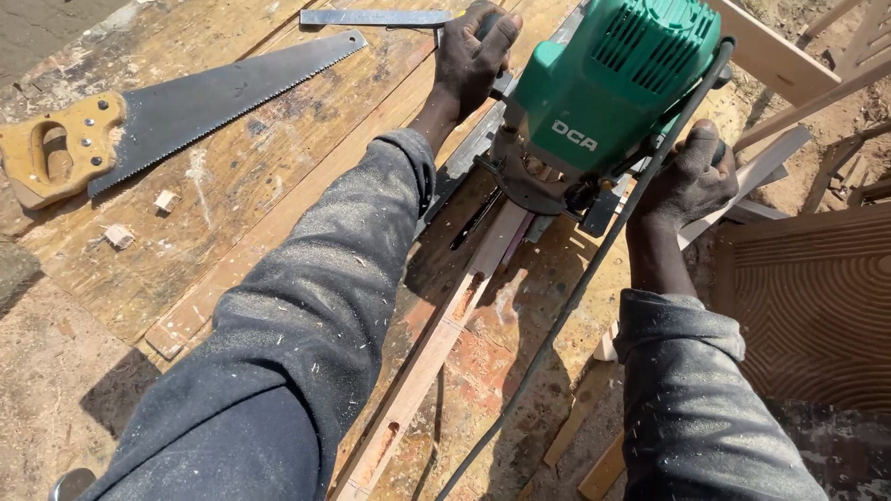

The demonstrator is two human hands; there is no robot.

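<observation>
Head view: left hand (473, 56) and right hand (691, 176) clamped on boxy green plastic router (613, 83) over pale wooden strip (436, 343).

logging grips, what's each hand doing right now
Left hand: closed on the far handle of the green electric router.
Right hand: closed on its near handle.

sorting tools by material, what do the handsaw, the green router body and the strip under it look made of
Handsaw: dark, dull metal blade, likely steel, toothed edge; tan handle with rivets, wood or plastic, unclear.
Green router: moulded plastic housing with vent slots; darker base, probably metal.
Strip: pale bare wood, visible grain, routed slots, unfinished.
Both hands, left and right, grip the router's side handles.
</observation>
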